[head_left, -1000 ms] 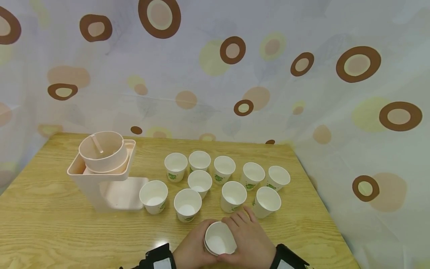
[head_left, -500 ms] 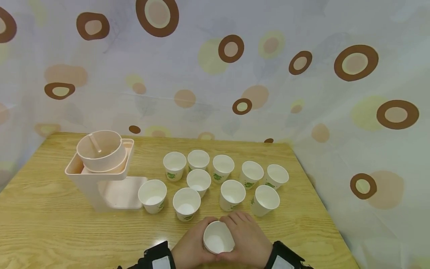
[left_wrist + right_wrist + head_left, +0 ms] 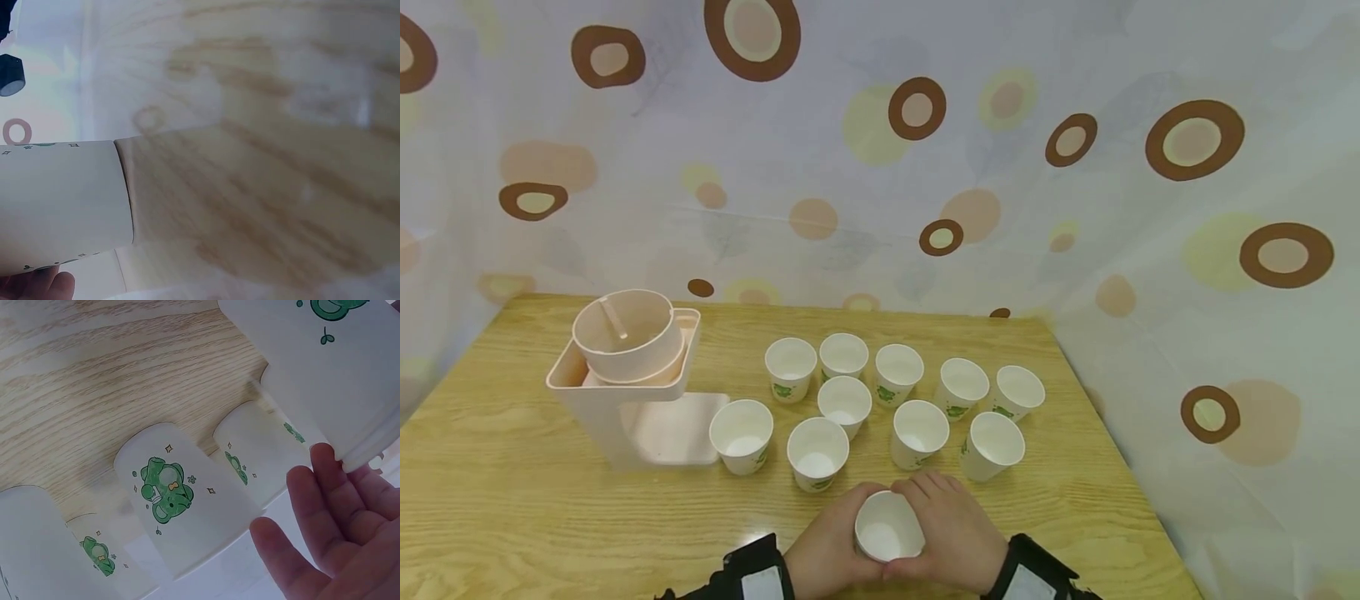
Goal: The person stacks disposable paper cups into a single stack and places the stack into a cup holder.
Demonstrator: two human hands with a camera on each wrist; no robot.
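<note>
While both hands enclose it at the near edge of the wooden table, the held paper cup stands just in front of ten loose cups set mouth-up in rough rows. The left hand curls round its left wall and the right hand round its right; the double rim suggests nested cups, though the view is too coarse to confirm. The step in hand appears to be separating or placing one cup from this hold. The next move would call for steadying the lower cup while lifting the upper clear. A beige plastic dispenser stand occupies the left.
</note>
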